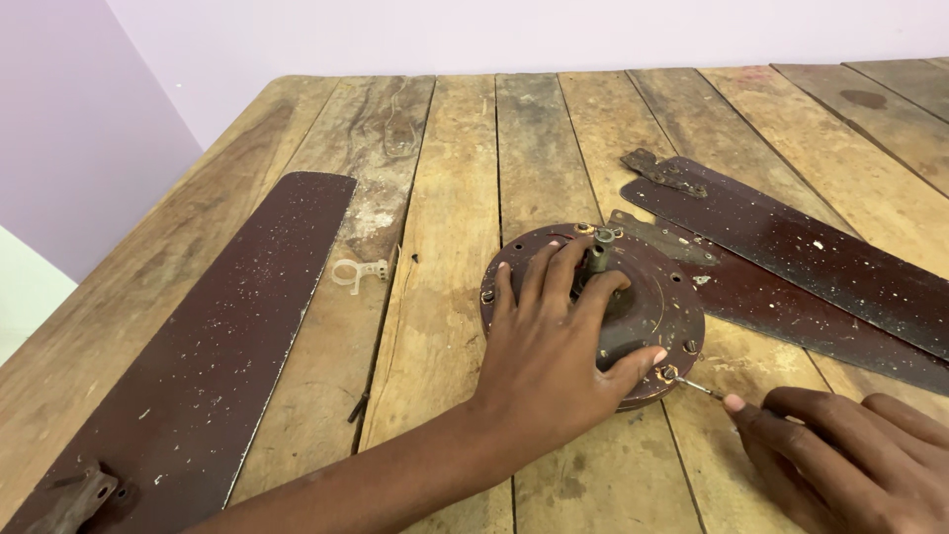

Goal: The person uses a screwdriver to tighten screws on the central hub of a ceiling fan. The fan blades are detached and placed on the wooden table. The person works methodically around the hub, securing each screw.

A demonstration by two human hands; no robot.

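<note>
Okay, so your left hand (549, 341) is spread flat over the round brown ceiling fan motor housing (647, 307), fingers fanned around the short metal shaft (598, 252) in the middle and thumb stretched to the near right rim. It's pressing down, not gripping anything. Keep that weight on, since the housing looks like it would spin on the wooden counter (445, 178) the moment you twist.

Your right hand (850, 450) is curled around a thin screwdriver (704, 389), held low and nearly flat, its tip touching a small screw (668, 373) on the housing rim just beside your left thumb. My take: that shallow angle is asking for a slip. Raise the handle so the tip seats squarer in the screw head, push in while you turn, and shift that thumb off a bit so a skid doesn't hit it.

The housing sits under your left hand, just left of your right one, near the counter's middle. One dark red fan blade (213, 336) lies well apart to the left, with a small clear plastic clip (361, 272) between it and the housing. Two more fan blades (820, 257) lie on the right, their metal brackets (664, 239) touching the housing's far edge.
</note>
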